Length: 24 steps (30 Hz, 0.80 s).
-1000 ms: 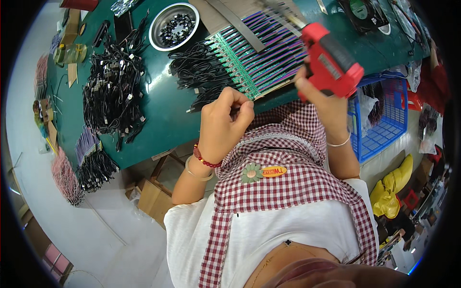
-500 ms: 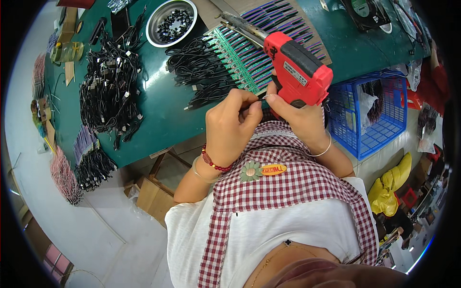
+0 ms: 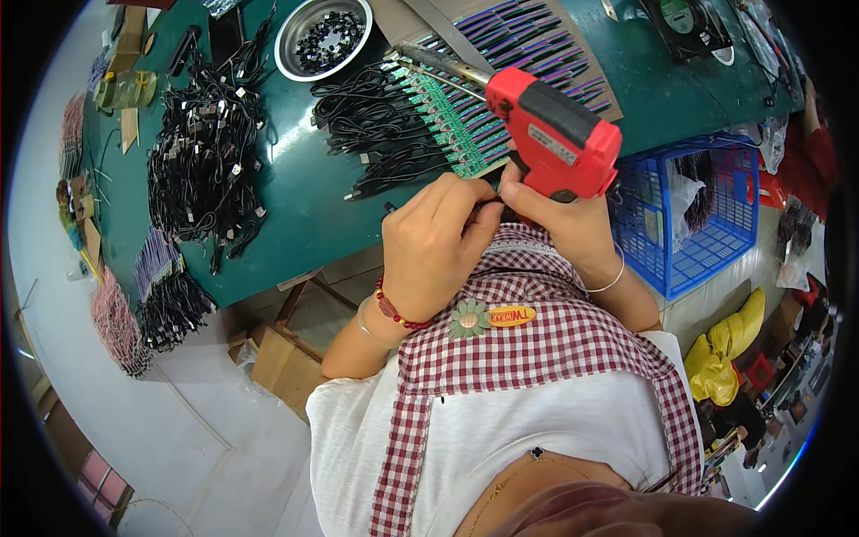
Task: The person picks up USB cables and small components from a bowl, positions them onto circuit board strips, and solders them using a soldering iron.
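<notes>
On the green surface I count one big heap of black cables and one steel bowl. My left hand pinches something too small to tell. My right hand grips one red soldering gun, its tip over one green strip of boards. One blue basket stands just right.

Bare green table left of hands; black cable heap beyond, blue basket blocks right.
</notes>
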Tool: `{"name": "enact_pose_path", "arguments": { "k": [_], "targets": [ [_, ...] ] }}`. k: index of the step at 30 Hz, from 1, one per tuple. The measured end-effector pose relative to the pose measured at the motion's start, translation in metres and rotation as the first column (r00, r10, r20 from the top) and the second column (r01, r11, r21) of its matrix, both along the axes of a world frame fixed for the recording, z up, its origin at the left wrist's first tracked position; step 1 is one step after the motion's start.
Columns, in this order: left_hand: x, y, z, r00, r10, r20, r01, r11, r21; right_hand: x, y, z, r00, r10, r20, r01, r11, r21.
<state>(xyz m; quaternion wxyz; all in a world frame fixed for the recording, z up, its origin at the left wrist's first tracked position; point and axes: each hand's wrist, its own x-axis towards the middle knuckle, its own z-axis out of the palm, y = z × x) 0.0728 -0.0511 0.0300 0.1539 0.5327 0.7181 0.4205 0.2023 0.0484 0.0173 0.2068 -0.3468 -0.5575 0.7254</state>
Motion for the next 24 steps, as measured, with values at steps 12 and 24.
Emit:
{"name": "enact_pose_path", "arguments": {
  "k": [12,24],
  "targets": [
    [-0.015,0.007,-0.020,0.973,0.129,-0.190,-0.134,0.991,-0.011,0.034,0.001,-0.007,0.971,-0.221,-0.086,0.228,0.970,0.085],
    [-0.012,0.011,-0.038,0.956,0.163,-0.244,-0.170,0.985,-0.005,0.139,-0.026,-0.053,0.987,-0.064,0.149,0.029,0.973,0.228]
  ]
}}
